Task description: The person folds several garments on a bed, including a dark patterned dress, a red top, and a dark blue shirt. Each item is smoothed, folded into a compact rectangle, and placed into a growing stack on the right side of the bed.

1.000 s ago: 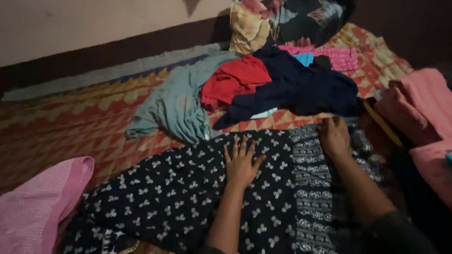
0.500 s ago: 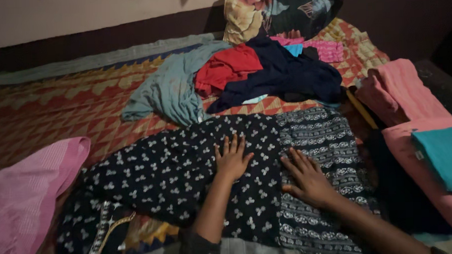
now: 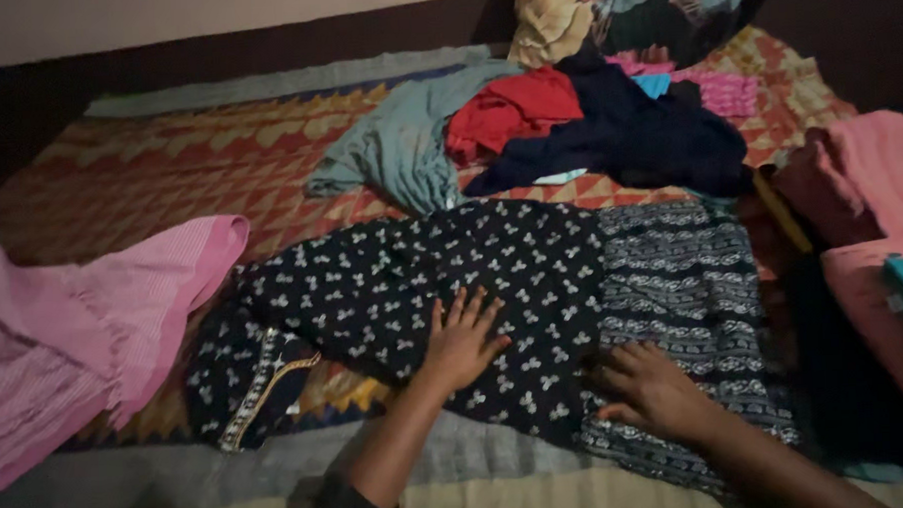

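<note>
1. A dark garment with small white flower prints (image 3: 393, 296) lies spread across a red and orange zigzag-patterned mat (image 3: 149, 174) on the floor, in dim light.
2. The left hand (image 3: 462, 339) rests flat on the garment's middle, fingers spread and open, gripping nothing.
3. The right hand (image 3: 651, 387) presses palm-down on the garment's banded border panel (image 3: 677, 276) at the right, also open.
4. The garment looks smoothed but not yet folded; its neckline end at the near left is bunched.
5. An unsorted pile waits at the far side: a grey-green cloth (image 3: 398, 146), a red cloth (image 3: 512, 112), a navy cloth (image 3: 628, 138).
6. Folded pink cloths (image 3: 869, 179) sit stacked at the right; a loose pink striped cloth (image 3: 83, 317) lies left.
7. No basket, box or other container shows.
</note>
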